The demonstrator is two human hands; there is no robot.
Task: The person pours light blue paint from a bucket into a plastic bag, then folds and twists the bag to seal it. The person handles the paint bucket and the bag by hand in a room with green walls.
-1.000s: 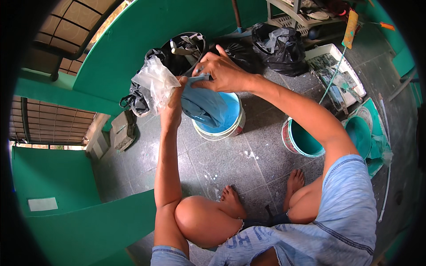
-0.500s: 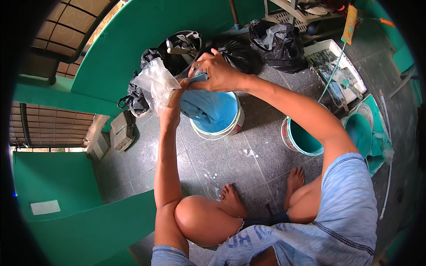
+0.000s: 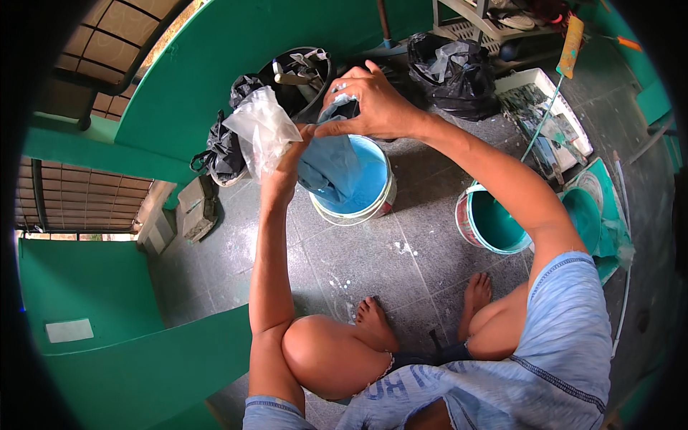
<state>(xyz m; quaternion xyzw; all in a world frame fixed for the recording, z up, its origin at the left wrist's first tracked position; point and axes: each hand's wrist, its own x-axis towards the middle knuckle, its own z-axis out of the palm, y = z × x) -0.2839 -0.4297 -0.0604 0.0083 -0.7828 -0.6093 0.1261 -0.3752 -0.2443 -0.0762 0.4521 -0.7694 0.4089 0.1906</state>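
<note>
As the right hand (image 3: 376, 107) widened its grip, the blue pouch (image 3: 331, 170) gaped above the paint bucket (image 3: 385, 206), the left hand (image 3: 284, 168) pinching its edge beside crumpled clear plastic (image 3: 259, 129).

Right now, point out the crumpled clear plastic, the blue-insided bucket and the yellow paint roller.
Crumpled clear plastic (image 3: 259, 125): head view, middle of its loose folds.
Blue-insided bucket (image 3: 351, 216): head view, near edge of its rim.
Yellow paint roller (image 3: 570, 47): head view, middle of its sleeve.

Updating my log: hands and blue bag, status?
Left hand and right hand holding blue bag. Bag over paint bucket. Translucent plastic against left hand.
</note>
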